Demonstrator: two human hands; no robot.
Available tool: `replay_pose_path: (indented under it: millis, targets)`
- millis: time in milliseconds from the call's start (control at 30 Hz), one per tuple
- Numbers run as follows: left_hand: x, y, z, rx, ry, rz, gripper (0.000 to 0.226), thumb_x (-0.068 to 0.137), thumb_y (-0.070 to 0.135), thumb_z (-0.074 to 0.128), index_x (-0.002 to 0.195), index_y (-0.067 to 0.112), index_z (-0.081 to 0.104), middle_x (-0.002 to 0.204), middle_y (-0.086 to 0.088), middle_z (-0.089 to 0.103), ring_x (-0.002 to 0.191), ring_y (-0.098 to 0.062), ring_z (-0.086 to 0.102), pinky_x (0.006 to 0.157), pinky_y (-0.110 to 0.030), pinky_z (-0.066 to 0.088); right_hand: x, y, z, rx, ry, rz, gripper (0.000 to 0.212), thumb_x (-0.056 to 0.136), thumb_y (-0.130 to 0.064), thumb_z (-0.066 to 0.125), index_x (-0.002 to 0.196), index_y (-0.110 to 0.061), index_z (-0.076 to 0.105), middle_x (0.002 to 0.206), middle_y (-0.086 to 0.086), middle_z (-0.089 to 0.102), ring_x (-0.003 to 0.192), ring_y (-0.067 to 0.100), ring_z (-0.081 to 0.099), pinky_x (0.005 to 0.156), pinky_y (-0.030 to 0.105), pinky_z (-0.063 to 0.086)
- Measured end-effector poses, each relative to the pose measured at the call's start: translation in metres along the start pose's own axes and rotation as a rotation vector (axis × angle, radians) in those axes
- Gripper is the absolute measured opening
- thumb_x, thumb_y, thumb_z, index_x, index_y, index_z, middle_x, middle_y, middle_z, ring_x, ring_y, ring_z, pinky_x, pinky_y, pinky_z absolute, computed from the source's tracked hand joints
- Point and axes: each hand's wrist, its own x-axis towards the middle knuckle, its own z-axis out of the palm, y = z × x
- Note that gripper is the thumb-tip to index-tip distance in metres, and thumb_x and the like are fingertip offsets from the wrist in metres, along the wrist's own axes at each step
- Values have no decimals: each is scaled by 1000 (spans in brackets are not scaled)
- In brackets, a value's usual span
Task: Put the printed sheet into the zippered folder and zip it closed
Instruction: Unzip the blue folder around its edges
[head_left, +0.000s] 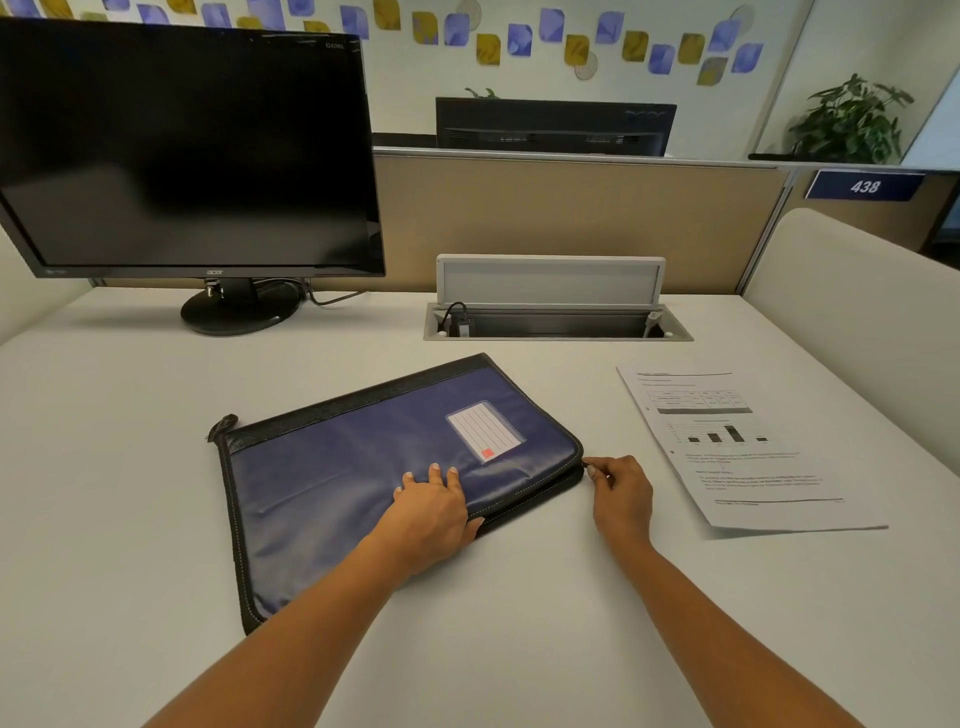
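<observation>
Desk surroundings

A dark monitor (182, 145) stands at the back left of the white desk (130, 467). An open cable hatch (553, 312) sits mid-desk by the beige partition (571, 218). A potted plant (852, 122) and sign 438 (865, 186) lie far right.

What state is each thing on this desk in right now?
zippered folder: flat on the desk, looks closed
printed sheet: lying outside the folder, face up
zipper pull: pinched at the folder's corner
left hand: pressing on the folder
right hand: grip on the pull
monitor: screen dark
cable box lid: raised
</observation>
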Motion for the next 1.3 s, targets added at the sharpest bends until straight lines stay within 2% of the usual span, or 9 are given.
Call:
replay_pose_path:
  millis: [267, 467, 633, 800, 900, 1033, 1167, 1300]
  targets:
    - [-1, 1, 0, -13, 2, -7, 75, 94, 54, 24, 145, 3, 1, 153, -25, 9, 134, -53, 18, 109, -54, 26, -6, 0, 3, -10, 23, 6, 19, 91, -5, 50, 101, -1, 66, 103, 16, 62, 92, 29, 57, 72, 27, 38]
    - [-3, 2, -2, -24, 52, -10, 79, 92, 55, 32, 145, 2, 7, 152, -24, 15, 132, -51, 25, 109, -53, 30, -5, 1, 3, -8, 26, 9, 17, 89, -8, 55, 99, 0, 67, 100, 16, 64, 88, 28, 58, 72, 25, 38]
    - [-7, 4, -2, 6, 74, -13, 80, 91, 56, 30, 145, 1, 9, 151, -25, 18, 132, -49, 27, 108, -50, 33, 2, 2, 3, -32, 29, 36, 17, 87, -13, 59, 96, -4, 69, 98, 14, 64, 78, 20, 53, 68, 24, 36]
    - [-7, 13, -5, 15, 114, -34, 77, 92, 51, 31, 142, -5, 15, 150, -26, 20, 138, -41, 21, 107, -47, 32, 11, 2, 4, -90, 3, -11, 18, 89, -14, 56, 103, -10, 67, 102, 10, 61, 79, 15, 51, 68, 24, 36]
    - [-2, 21, -11, 33, 164, 13, 72, 93, 48, 32, 141, -3, 19, 150, -24, 21, 138, -39, 20, 109, -47, 28, 12, 5, 5, -109, -25, -46, 17, 89, -13, 55, 100, -8, 67, 100, 10, 61, 78, 15, 50, 66, 25, 36]
    - [7, 39, -20, 35, 223, 114, 64, 95, 43, 33, 139, -2, 23, 148, -24, 25, 135, -39, 26, 106, -47, 31, 10, 7, 1, -45, -44, -81, 12, 87, -9, 57, 92, -5, 67, 94, 11, 62, 78, 18, 52, 67, 24, 36]
    - [17, 55, -25, -3, 251, 119, 67, 95, 46, 33, 141, -2, 21, 144, -23, 31, 130, -39, 32, 96, -47, 41, 3, 11, -3, 30, -97, -122, 9, 86, -7, 59, 89, -3, 66, 90, 11, 62, 80, 20, 53, 67, 18, 37]
    - [25, 62, -27, 57, 202, 123, 63, 99, 39, 25, 143, -3, 9, 149, -27, 20, 132, -49, 25, 95, -54, 42, 1, 12, -6, 40, -131, -147, 8, 86, -6, 59, 87, -3, 66, 89, 10, 62, 85, 23, 55, 72, 24, 38]
